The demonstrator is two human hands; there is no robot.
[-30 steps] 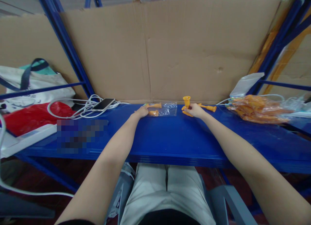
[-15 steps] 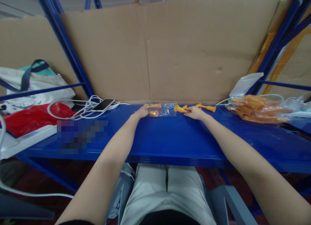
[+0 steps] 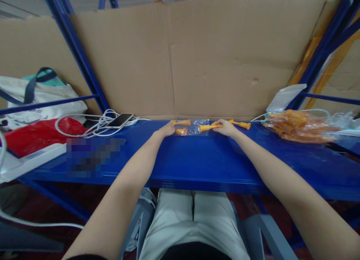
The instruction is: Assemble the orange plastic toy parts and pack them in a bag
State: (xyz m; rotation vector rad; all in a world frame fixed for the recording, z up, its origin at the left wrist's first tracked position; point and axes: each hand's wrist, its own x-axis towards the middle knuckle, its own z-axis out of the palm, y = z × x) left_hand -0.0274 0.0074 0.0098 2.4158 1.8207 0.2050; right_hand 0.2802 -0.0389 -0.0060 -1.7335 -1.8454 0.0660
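Note:
My left hand is closed at the left end of a clear plastic bag lying near the back of the blue table. Beside its fingertips are two orange plastic pieces with flared ends, an upper piece and a lower piece. Whether these lie inside the bag or on it, I cannot tell. My right hand pinches another flared orange plastic piece, whose wide end overlaps the bag's right end. Just past that hand, one more orange piece rests on the table. Fingertips are partly hidden.
On the right of the blue table sits a clear bag of several orange pieces. A phone lies on coiled white cables at left, near a red bag and a white tote. Cardboard closes off the back.
My left hand has shifted slightly right with the clear bag and its two orange pieces. The orange piece in my right hand has moved left, its flared end now over the bag.

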